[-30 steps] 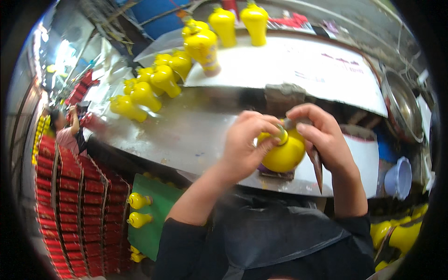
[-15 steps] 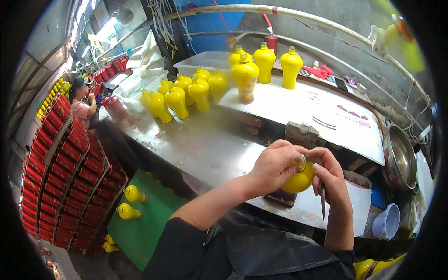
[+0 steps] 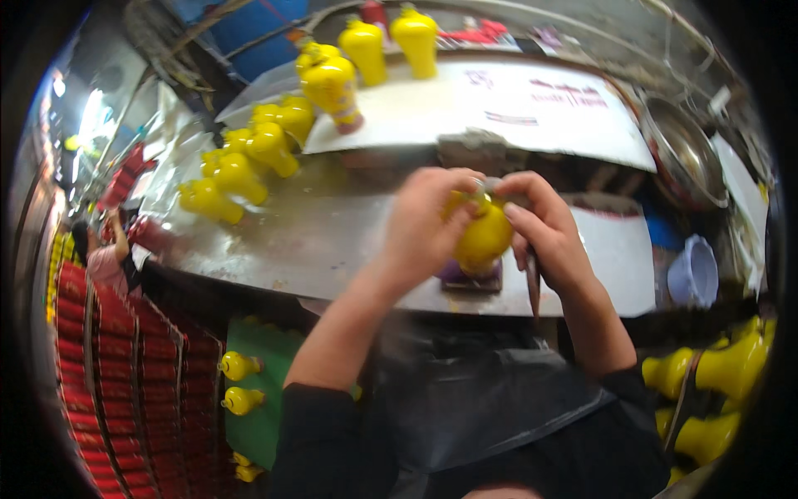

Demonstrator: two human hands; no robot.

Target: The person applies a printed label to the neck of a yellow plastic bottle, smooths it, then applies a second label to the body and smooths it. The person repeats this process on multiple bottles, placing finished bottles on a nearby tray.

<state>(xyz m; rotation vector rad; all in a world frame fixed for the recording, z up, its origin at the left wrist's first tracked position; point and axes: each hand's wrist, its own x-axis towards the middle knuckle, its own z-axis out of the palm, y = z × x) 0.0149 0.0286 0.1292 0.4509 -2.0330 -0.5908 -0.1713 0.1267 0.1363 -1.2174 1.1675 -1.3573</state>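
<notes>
A glossy yellow bottle (image 3: pixel 484 239) stands tilted in front of me over a small purple block (image 3: pixel 471 277). My left hand (image 3: pixel 432 218) is closed round its shoulder and neck, blurred by motion. With thumb and forefinger, my right hand (image 3: pixel 546 230) reaches to the glass neck from the other side. A thin dark pointed tool (image 3: pixel 533 285) hangs downward from the fingers of my right hand; its kind is unclear. Fingers cover part of the bottle's mouth. A yellow bottle with a patterned lower part (image 3: pixel 332 88) stands on the white board beyond.
Several yellow bottles (image 3: pixel 237 177) crowd the metal table (image 3: pixel 320 241) at left. Further ones stand on the white board (image 3: pixel 573 125). A basin (image 3: pixel 682 150) and a pale bucket (image 3: pixel 693 273) are at right. Red boxes (image 3: pixel 91 374) and a seated person (image 3: pixel 105 259) are at left.
My view has swung, so the hands and bottle appear further left and higher. Both hands stay at the bottle's neck, with the pointed tool still in the right.
</notes>
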